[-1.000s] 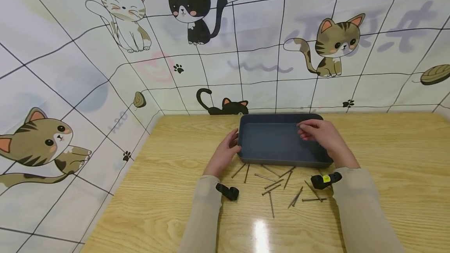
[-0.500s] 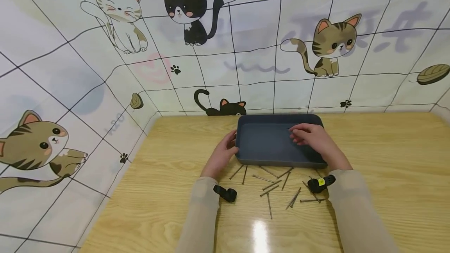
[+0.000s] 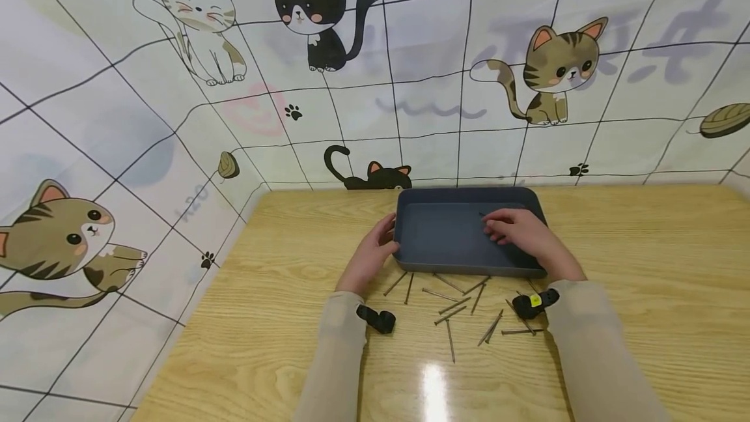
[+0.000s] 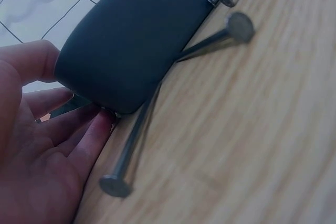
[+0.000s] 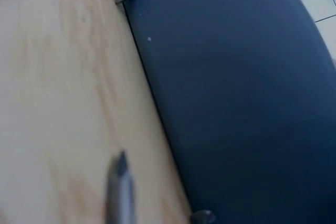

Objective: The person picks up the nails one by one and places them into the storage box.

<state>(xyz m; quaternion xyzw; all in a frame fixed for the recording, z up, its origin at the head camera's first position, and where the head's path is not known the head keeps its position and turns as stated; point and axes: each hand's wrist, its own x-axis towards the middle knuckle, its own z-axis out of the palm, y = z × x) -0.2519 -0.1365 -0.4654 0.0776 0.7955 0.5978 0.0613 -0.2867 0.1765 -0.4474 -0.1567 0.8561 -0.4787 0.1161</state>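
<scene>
While the left hand grips the tray near the far edge of the tabletop, the right hand pinches an apparent nail in its fingers over it, probably mid-placement, calling for lowering and release.

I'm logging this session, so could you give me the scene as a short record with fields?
Left hand: holds tray at its left end
Right hand: over tray, pinching a thin dark piece, likely a nail
Nails: scattered on table, on the person's side of tray
Tray: dark blue-gray, rounded corners
Wall: cat print, behind table
</scene>
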